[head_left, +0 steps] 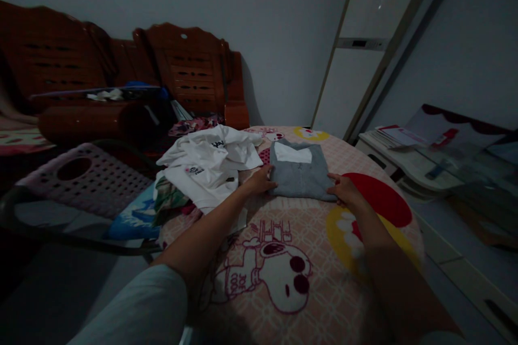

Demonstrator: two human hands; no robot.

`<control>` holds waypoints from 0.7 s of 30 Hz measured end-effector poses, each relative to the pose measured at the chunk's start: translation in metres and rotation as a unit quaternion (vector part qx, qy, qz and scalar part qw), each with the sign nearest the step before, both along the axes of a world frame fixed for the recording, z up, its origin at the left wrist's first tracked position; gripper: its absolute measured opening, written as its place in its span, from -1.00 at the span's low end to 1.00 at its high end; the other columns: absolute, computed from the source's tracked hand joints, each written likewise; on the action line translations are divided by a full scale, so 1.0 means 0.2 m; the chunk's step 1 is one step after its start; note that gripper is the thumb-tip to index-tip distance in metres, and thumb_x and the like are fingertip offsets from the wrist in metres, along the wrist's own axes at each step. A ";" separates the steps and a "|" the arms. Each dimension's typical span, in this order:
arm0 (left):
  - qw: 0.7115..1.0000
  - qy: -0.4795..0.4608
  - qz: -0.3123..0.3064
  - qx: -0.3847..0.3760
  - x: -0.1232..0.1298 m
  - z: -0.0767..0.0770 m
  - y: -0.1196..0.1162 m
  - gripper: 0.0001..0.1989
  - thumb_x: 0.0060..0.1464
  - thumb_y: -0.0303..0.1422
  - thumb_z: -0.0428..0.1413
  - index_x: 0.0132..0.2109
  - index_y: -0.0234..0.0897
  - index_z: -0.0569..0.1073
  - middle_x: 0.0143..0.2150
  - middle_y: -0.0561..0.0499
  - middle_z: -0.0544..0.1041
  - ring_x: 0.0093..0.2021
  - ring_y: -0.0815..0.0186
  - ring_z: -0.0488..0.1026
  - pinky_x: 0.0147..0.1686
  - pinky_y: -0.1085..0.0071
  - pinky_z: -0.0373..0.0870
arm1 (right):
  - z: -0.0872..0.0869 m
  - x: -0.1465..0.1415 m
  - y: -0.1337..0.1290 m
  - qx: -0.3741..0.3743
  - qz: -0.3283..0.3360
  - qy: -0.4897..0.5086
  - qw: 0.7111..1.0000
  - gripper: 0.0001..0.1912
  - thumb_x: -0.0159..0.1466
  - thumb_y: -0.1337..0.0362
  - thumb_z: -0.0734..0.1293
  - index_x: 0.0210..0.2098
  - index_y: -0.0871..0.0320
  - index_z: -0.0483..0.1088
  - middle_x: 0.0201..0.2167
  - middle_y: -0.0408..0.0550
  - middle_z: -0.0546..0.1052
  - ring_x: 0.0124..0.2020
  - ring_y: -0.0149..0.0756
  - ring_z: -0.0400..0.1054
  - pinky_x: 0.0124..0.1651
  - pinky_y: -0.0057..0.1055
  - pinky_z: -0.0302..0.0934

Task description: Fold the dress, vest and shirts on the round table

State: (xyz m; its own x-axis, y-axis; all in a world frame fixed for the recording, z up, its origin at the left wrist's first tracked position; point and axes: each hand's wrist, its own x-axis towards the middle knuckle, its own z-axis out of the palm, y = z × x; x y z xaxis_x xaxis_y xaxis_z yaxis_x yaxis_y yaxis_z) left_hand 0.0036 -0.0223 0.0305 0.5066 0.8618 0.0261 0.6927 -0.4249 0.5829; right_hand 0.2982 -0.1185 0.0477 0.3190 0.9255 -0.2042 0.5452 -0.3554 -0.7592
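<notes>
Two bare hands are at one folded grey garment (301, 180), which lies toward 12 o'clock on the one round table (291, 215), a single white panel uppermost on its far part. The left hand (261, 180) touches its 9 o'clock edge, thumb and fingers a little apart; the right hand (342, 188) touches its 3 o'clock edge in a similar shape. Whether either pinches the fabric, I cannot tell. One heap of white clothes (214, 164) sits at 10 o'clock, with two dark prints showing; its layers are too tangled to count. A green cloth (168, 197) pokes out at its near left. One pale woven chair (109, 178), beyond the table at 9 o'clock, bears a blue printed fabric (135, 218). Past it, at 10 to 11 o'clock, a carved wooden settee (190, 73) holds mixed cloths, and part of another person (14, 110) shows at the frame's left edge. At 2 o'clock, off the table, papers (394, 137) are stacked on a white cabinet (421, 167). One tall white unit (352, 75) stands at 1 o'clock. The heap crowds the table space just left of the garment.
</notes>
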 end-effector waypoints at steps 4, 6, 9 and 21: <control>0.993 0.068 -0.088 -0.038 -0.08 0.13 -0.14 -0.22 0.00 -0.32 0.26 0.36 -0.28 0.21 -0.17 -0.05 0.62 -0.22 0.23 0.58 -0.21 0.44 0.43 | 0.08 0.05 -0.17 -0.055 0.136 0.046 0.988 -0.14 0.10 0.37 0.35 0.38 0.25 0.12 -0.79 -0.33 0.31 -0.79 -0.38 0.23 -0.71 -0.54 0.07; 0.981 0.087 -0.163 -0.067 -0.13 0.18 -0.23 -0.20 0.00 -0.31 0.27 0.37 -0.27 0.21 -0.18 -0.06 0.62 -0.24 0.23 0.58 -0.22 0.45 0.41 | 0.10 0.08 -0.27 -0.094 0.223 0.059 0.968 -0.21 0.08 0.34 0.38 0.32 0.25 0.25 -0.77 -0.30 0.34 -0.76 -0.38 0.27 -0.69 -0.55 0.09; 0.947 0.116 -0.258 -0.155 -0.17 0.25 -0.33 -0.25 0.03 -0.26 0.25 0.35 -0.24 0.25 -0.34 0.00 0.63 -0.36 0.25 0.56 -0.31 0.44 0.40 | 0.11 0.09 -0.37 -0.163 0.301 0.059 0.938 -0.33 0.09 0.26 0.40 0.21 0.22 0.39 -0.76 -0.25 0.39 -0.76 -0.40 0.25 -0.70 -0.55 0.06; 0.962 0.112 -0.236 0.084 0.21 0.19 -0.12 -0.76 0.08 -0.35 0.22 -0.08 -0.28 0.59 -0.10 -0.10 0.63 -0.13 0.21 0.54 -0.15 0.41 0.35 | 0.08 -0.06 0.04 0.092 0.265 -0.190 0.941 -0.76 -0.02 0.41 0.46 -0.31 0.14 0.60 -0.32 -0.05 0.63 -0.28 -0.20 0.48 -0.18 -0.36 0.30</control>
State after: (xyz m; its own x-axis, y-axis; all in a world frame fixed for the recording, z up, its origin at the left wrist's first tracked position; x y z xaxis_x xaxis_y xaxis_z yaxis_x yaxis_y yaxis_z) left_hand 0.0460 -0.0465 0.0679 0.8490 0.5284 -0.0101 0.5004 -0.7976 0.3368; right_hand 0.2865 -0.1106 0.0645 -0.1806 0.9835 0.0104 0.8530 0.1619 -0.4962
